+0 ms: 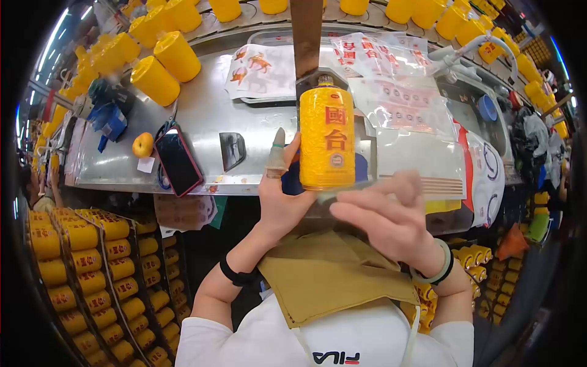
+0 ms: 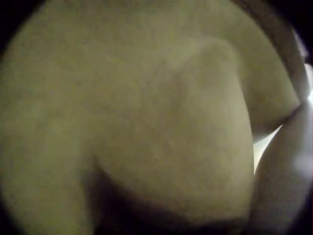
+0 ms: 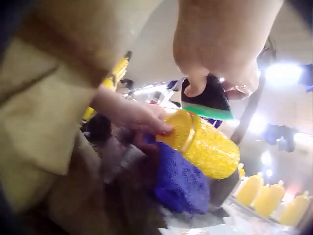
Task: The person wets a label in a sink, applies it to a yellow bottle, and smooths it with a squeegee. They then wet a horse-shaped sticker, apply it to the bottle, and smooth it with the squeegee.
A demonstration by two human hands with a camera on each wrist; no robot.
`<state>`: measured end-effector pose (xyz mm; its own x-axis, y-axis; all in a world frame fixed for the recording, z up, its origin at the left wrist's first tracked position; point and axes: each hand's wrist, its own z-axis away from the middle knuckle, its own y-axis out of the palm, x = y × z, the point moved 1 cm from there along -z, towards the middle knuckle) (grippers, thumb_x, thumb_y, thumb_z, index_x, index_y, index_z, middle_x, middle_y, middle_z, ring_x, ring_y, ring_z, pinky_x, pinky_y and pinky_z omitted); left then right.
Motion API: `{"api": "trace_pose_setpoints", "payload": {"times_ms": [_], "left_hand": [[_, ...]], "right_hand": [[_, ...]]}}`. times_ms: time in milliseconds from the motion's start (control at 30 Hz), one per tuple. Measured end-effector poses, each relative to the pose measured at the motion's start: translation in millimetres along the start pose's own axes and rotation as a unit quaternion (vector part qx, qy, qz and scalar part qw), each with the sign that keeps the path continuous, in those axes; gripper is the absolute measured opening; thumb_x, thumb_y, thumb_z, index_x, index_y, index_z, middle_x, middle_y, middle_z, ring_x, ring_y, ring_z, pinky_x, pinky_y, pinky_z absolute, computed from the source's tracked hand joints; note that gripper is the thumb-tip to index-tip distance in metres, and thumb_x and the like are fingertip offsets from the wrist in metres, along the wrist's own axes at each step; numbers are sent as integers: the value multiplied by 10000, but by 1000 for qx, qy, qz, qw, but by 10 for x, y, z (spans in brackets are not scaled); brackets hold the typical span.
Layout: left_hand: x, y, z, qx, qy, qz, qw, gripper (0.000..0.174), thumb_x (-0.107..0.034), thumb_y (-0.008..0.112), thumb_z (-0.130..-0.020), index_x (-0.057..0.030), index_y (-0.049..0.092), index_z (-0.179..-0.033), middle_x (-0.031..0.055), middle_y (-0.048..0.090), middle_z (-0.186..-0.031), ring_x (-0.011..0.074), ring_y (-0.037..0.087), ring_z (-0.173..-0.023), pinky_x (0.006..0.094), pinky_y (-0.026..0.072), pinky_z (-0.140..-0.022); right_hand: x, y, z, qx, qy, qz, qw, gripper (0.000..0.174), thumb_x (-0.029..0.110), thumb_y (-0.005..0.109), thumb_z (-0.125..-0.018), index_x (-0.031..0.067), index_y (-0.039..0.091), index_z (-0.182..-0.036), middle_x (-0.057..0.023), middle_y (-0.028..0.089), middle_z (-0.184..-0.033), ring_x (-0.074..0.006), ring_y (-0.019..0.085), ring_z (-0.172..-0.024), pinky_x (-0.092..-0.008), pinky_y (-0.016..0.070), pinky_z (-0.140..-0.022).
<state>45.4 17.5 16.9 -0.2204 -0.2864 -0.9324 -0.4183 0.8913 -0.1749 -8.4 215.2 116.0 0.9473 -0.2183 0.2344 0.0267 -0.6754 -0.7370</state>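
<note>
A yellow textured bottle (image 1: 327, 134) with large red characters lies in my left hand (image 1: 278, 199), its neck pointing away from me. The left fingers, one wearing a pale finger cover (image 1: 277, 156), curl round its side, with the thumb at its base. Behind the bottle a blue cloth (image 3: 181, 181) bunches against that hand. My right hand (image 1: 391, 214), blurred in the head view, is beside the bottle's base. Its thumb and fingers pinch a dark flat piece with a green edge (image 3: 208, 98), seen close over the bottle in the right wrist view. Skin fills the left wrist view.
On the metal table (image 1: 122, 162) at left are a phone (image 1: 178, 160), a round orange-yellow fruit (image 1: 142, 145) and two yellow bottles (image 1: 165, 70). Printed sticker sheets (image 1: 400, 101) cover the right side, near a faucet (image 1: 489, 43). Racks of yellow bottles (image 1: 85, 281) stand lower left.
</note>
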Motion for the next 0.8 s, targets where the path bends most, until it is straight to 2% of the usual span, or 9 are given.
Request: {"api": "trace_pose_setpoints", "payload": {"times_ms": [100,233,367,500,567,600,733,767,800], "left_hand": [[-77,14,-31,-12,74,-61,995,872,-68,925,-709,18,517,-1475,190,602,-1398,264,642,-1168,364,501,-1035],[-82,5,-44,-2,95,-89,991,883,-67,927,-708,39,503,-1474,192,589,-1409,278,629,-1200,379,507,-1035],[-54,26,-41,0,95,-84,992,901,-80,934,-710,43,486,-1483,209,533,-1482,270,634,-1201,370,525,-1022],[-6,13,-26,21,46,-52,997,907,-80,921,-737,64,450,-1499,218,475,-1534,281,610,-1284,393,530,-1055],[19,21,-3,29,40,-57,997,951,-83,899,-764,76,375,-1541,209,510,-1524,281,590,-1319,405,557,-1018],[21,17,2,35,41,-56,997,940,-80,903,-763,78,387,-1532,217,494,-1528,291,589,-1322,409,536,-1049],[116,-11,5,43,63,-55,996,976,-88,904,-767,81,343,-1547,236,485,-1525,319,588,-1325,417,518,-1074],[119,-18,2,49,65,-65,995,986,-92,904,-769,81,331,-1553,239,485,-1525,324,590,-1323,417,520,-1071],[122,-29,-5,56,63,-68,994,967,-83,893,-771,79,341,-1549,240,499,-1511,327,588,-1324,418,525,-1065]], "right_hand": [[-101,58,45,4,23,60,998,323,145,732,-718,145,783,-1037,39,751,-1084,-122,604,-852,-317,424,-804],[66,101,185,31,5,-11,999,334,151,730,-704,146,786,-1033,31,755,-1079,-125,598,-843,-305,423,-832],[-37,185,208,-64,71,34,995,335,139,732,-713,147,784,-1044,32,755,-1068,-125,597,-821,-305,431,-841],[155,245,283,9,58,-77,995,315,70,763,-770,92,758,-1084,-20,744,-1021,-161,628,-813,-312,490,-752],[170,365,273,-153,320,-205,912,287,43,737,-877,39,696,-1161,-85,708,-989,-215,642,-816,-329,523,-717],[126,324,266,-120,409,-240,872,284,76,684,-950,9,634,-1221,-143,676,-990,-251,659,-824,-336,536,-726],[-40,417,499,-111,485,-190,846,268,34,649,-940,4,625,-1206,-174,671,-1036,-325,674,-917,-390,531,-821],[-145,367,532,-71,445,-127,884,267,12,639,-939,6,638,-1206,-185,676,-1061,-342,670,-939,-393,530,-832],[-178,359,491,-97,439,-122,885,267,7,646,-931,13,651,-1198,-177,679,-1064,-343,668,-940,-395,529,-834]]}}
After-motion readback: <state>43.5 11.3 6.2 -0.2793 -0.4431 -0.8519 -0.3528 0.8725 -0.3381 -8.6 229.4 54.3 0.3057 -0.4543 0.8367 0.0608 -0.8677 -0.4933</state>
